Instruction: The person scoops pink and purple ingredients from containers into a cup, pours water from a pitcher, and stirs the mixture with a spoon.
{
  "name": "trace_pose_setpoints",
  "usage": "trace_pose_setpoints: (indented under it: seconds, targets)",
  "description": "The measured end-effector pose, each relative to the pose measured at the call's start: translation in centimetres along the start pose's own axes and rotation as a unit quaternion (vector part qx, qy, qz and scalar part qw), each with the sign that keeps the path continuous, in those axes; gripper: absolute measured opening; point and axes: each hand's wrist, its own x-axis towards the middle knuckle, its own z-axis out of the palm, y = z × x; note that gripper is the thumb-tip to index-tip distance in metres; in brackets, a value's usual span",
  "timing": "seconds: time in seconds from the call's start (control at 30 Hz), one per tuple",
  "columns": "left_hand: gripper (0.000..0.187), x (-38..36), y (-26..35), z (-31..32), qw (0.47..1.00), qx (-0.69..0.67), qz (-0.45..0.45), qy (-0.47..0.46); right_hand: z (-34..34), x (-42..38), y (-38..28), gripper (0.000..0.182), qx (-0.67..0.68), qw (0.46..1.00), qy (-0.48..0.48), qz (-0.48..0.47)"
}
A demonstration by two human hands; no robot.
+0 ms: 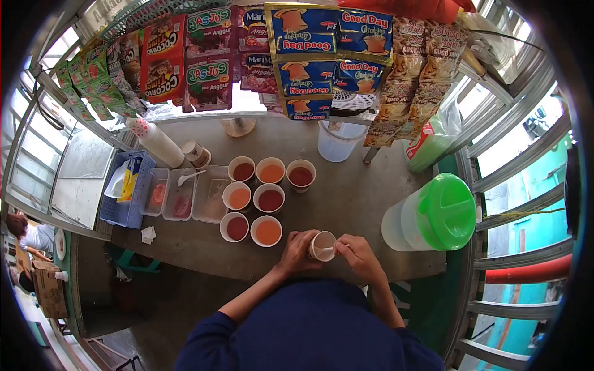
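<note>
Near the front edge of the table, my left hand is wrapped round a paper cup, keeping it upright. The fingers of my right hand pinch the handle of a white spoon, whose other end is inside the cup. What lies at the bottom of that cup is hard to make out. Just left of and beyond my hands stand several paper cups of drink, some dark red like the nearby cup, others orange like the one beside it.
Clear tubs of powder, one bearing a white spoon, stand by a blue basket. Stacked cups lie behind. A green-lidded jug is on the right. Drink sachets hang overhead. A person is far left.
</note>
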Motion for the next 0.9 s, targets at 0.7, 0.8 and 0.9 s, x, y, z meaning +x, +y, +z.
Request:
trace_pose_setpoints:
  seconds: [0.7,0.8,0.9]
  targets:
    - [0.089,0.0,0.0,0.2,1.0,-0.007,-0.001,-0.014,-0.2,-0.4,0.1,0.023,0.001,1.0,0.007,-0.007]
    - [0.089,0.0,0.1,0.3,1.0,0.0,-0.008,-0.028,-0.1,-0.3,-0.3,0.022,-0.039,0.996,0.078,-0.003]
    - [0.09,0.1,0.1,0.2,1.0,0.004,-0.004,-0.024,-0.4,-0.3,-0.2,0.022,-0.036,0.999,0.021,-0.006]
